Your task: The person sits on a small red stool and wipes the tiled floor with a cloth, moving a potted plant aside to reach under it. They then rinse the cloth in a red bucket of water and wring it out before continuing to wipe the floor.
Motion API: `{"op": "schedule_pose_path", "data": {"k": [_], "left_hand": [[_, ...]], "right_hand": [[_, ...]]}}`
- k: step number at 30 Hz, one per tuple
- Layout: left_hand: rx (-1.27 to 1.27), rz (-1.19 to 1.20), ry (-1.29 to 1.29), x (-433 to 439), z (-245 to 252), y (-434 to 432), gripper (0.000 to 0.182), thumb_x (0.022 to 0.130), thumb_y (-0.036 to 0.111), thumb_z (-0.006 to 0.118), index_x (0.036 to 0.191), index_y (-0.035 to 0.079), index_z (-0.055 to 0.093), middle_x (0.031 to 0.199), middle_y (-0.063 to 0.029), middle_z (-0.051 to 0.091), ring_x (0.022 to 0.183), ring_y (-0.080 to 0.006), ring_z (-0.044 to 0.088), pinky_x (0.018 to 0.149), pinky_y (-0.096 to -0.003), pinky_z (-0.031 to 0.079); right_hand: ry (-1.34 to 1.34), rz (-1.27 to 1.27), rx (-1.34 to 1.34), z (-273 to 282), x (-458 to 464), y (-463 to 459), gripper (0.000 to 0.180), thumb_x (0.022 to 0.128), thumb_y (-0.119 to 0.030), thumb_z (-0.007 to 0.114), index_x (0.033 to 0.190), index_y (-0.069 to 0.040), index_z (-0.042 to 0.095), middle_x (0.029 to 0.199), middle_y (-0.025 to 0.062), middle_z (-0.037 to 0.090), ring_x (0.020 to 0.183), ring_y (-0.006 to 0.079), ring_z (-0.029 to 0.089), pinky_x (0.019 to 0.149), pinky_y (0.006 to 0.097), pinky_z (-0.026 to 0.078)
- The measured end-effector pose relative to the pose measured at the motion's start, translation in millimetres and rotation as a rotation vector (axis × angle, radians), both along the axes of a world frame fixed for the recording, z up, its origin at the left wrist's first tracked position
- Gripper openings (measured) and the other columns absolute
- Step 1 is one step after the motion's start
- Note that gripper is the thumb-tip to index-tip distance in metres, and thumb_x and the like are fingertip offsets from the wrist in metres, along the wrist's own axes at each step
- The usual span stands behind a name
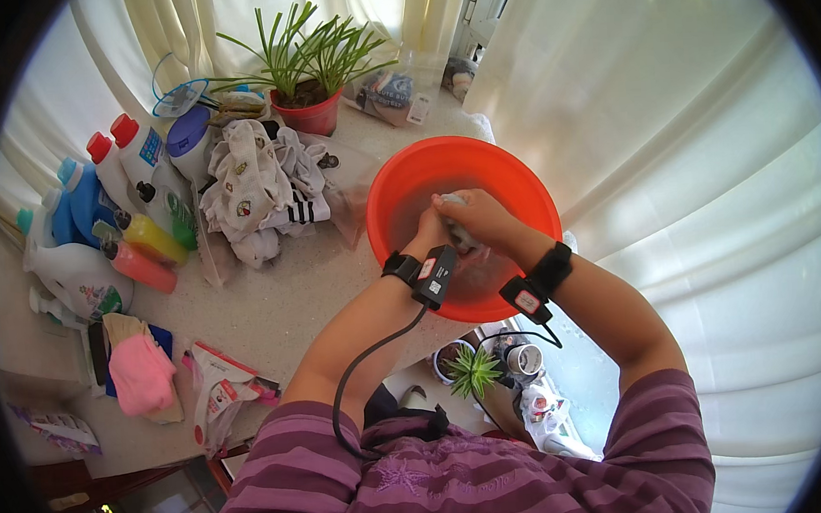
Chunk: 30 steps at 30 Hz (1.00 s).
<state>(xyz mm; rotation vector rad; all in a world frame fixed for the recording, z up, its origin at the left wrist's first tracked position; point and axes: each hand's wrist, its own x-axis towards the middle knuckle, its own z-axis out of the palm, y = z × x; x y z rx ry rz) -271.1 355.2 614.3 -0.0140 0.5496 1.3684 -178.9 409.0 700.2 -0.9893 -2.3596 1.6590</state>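
An orange-red plastic basin (510, 162) with cloudy water in it stands at the right end of the speckled countertop. Over the water, my left hand (434, 232) and my right hand (482, 215) are pressed together around a wet, pale grey cloth (460, 238). Part of the cloth hangs down between the hands towards the water. My fingers hide most of it, so its kind cannot be made out. Each wrist wears a black strap with a small black device and a cable.
Left of the basin lies a pile of light clothes (254, 181). Behind it stands a potted plant (310, 111). Several detergent bottles (143, 153) crowd the far left. A folded pink cloth (141, 375) and a plastic packet (225, 395) lie nearer. A curtain (695, 190) hangs close on the right.
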Motion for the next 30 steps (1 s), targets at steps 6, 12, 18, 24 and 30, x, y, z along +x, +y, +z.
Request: {"op": "schedule_pose_path", "data": {"k": [6, 12, 18, 24, 30], "left_hand": [[-0.224, 0.269, 0.276, 2, -17, 10, 0.044, 0.101, 0.044, 0.036, 0.118, 0.006, 0.053, 0.107, -0.0136, 0.062, 0.093, -0.0298, 0.063, 0.077, -0.0478, 0.053], [-0.191, 0.348, 0.488, -15, -10, 9, 0.047, 0.102, 0.044, 0.033, 0.126, 0.006, 0.048, 0.116, -0.0113, 0.061, 0.102, -0.0249, 0.062, 0.088, -0.0388, 0.051], [-0.294, 0.418, 0.646, -34, -14, -13, 0.064, 0.100, 0.041, 0.038, 0.150, 0.011, 0.012, 0.156, -0.0139, 0.015, 0.142, -0.0280, 0.021, 0.109, -0.0489, 0.029], [-0.510, 0.315, 0.452, 3, 30, -12, 0.068, 0.099, 0.045, 0.039, 0.151, 0.023, 0.001, 0.157, -0.0102, 0.014, 0.142, -0.0416, 0.016, 0.104, -0.0710, 0.019], [-0.475, 0.120, 0.266, 24, 24, -16, 0.060, 0.098, 0.056, 0.032, 0.146, 0.021, 0.021, 0.152, -0.0109, 0.026, 0.133, -0.0440, 0.034, 0.097, -0.0748, 0.027]], "right_hand": [[-0.079, 0.003, 0.422, -39, -15, 21, 0.039, 0.092, -0.034, 0.052, 0.090, -0.001, 0.070, 0.086, 0.0207, 0.068, 0.084, 0.0329, 0.067, 0.078, 0.0400, 0.050], [-0.227, -0.152, 0.390, -117, 34, 117, 0.038, 0.088, -0.035, 0.053, 0.086, -0.001, 0.069, 0.088, 0.0207, 0.068, 0.089, 0.0355, 0.065, 0.080, 0.0414, 0.051], [-0.522, 0.315, 0.439, -113, 26, 95, 0.027, 0.080, -0.022, 0.060, 0.092, 0.001, 0.068, 0.100, 0.0226, 0.067, 0.095, 0.0360, 0.065, 0.081, 0.0415, 0.051], [-0.411, -0.186, 0.228, -143, 54, 137, 0.025, 0.081, -0.014, 0.059, 0.096, 0.005, 0.065, 0.097, 0.0220, 0.068, 0.091, 0.0311, 0.066, 0.076, 0.0407, 0.053], [0.029, -0.138, -0.840, -46, 10, 32, 0.020, 0.088, -0.022, 0.060, 0.095, -0.003, 0.064, 0.088, 0.0080, 0.064, 0.083, 0.0186, 0.064, 0.068, 0.0334, 0.052]]}}
